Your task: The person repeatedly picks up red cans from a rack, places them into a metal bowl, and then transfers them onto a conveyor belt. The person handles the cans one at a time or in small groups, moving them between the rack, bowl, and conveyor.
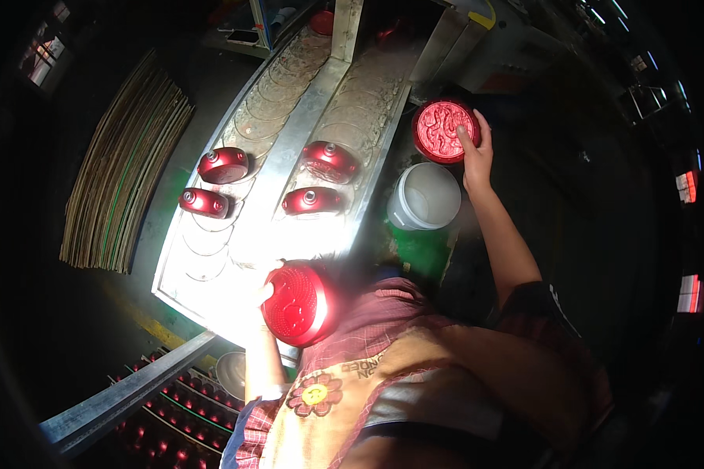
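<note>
My right hand (478,156) is raised over the right side and grips a glossy red round flask (441,134) by its edge. The thumb lies on its face, which bears a raised swirling relief. Low in the middle, my left hand (267,292) holds a second red round flask (297,306) by its left edge, close to my apron. Dots and a raised figure cover that one's face. Bright glare washes out part of the left hand. Several similar red flasks stand on edge on the conveyor, among them a far-left flask (224,165) and a nearer right flask (311,200).
A two-lane metal conveyor (278,184) with ring-shaped holders runs away from me. Beside it on the right stands a white bucket (426,197). Stacked boards (125,168) lean at left. Racks of small red pieces (184,410) and a metal bar (125,391) occupy the lower left.
</note>
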{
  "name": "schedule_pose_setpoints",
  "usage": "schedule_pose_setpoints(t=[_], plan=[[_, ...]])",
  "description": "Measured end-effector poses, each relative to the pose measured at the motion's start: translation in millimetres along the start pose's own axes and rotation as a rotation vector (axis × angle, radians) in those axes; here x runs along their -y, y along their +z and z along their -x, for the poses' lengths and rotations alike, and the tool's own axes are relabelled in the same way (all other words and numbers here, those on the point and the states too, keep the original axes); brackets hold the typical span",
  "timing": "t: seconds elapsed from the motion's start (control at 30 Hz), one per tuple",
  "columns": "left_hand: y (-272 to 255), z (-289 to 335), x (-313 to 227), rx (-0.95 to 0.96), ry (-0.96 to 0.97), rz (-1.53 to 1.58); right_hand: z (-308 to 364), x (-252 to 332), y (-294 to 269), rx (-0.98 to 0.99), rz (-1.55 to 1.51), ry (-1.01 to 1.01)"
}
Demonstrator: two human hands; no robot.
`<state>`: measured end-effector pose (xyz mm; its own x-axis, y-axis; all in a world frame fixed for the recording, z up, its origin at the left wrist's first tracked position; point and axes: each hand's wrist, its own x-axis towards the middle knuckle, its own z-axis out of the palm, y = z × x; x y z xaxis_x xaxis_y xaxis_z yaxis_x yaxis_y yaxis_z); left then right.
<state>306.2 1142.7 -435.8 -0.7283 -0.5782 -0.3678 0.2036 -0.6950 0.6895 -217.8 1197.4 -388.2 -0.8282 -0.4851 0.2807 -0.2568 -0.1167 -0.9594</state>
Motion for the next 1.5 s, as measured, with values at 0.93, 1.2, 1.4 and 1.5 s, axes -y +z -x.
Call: schedule_pose_setpoints(t=[0.93,1.2,1.4,1.5], plan=[[94.5,-369.2,-6.2,-0.302,0.584,-1.234,-92.9,-156.4,198.3,0.863,0.503,-0.081],[80.7,-408.3,0.8,-0.294,0.446,-0.832,-138.9,-155.7,208.2,0.835,0.595,0.046],[93.4,-452.1,8.0,-0.420,0.446,-0.720,-150.3,-143.6,197.1,0.727,0.869,0.096],[113.3,-465.3,3.1,-0.465,0.566,-0.904,-162.8,-155.0,205.4,0.660,0.930,0.080]])
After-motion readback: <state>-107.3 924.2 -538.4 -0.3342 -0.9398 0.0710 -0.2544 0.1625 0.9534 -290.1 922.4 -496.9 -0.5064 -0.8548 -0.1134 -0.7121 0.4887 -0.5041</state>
